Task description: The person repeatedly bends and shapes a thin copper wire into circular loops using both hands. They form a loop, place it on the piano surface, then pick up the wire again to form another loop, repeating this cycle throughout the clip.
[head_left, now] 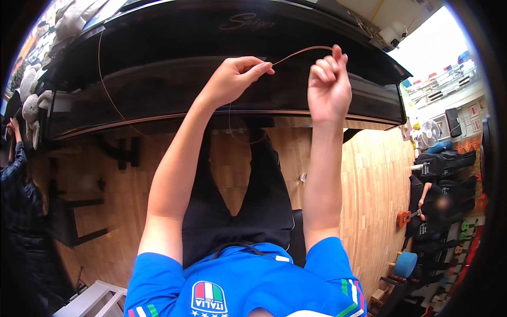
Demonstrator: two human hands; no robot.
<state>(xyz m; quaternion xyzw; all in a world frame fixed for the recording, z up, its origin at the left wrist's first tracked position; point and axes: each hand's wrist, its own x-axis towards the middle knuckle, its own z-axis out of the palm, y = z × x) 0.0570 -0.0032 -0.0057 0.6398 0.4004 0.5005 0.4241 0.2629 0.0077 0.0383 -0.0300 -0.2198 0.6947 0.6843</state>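
Observation:
A thin copper-coloured wire string (305, 50) arches between my two hands. My left hand (232, 79) pinches it between thumb and index finger. My right hand (331, 87), fingers curled, has the other part of the string at its fingertips. A finer length of wire (230, 119) hangs below my left hand and seems to loop over my legs; whether it is the same string I cannot tell. Both hands are raised in front of a glossy black piano (158, 68). Another thin string (103, 84) drapes down the piano's left part.
Wooden floor (369, 179) spreads around my legs. A person in dark clothes (21, 179) is at the far left, beside a grey plush toy (33, 108). To the right, another person (441, 198) holds a small guitar-like instrument (404, 218) near a blue stool (405, 264).

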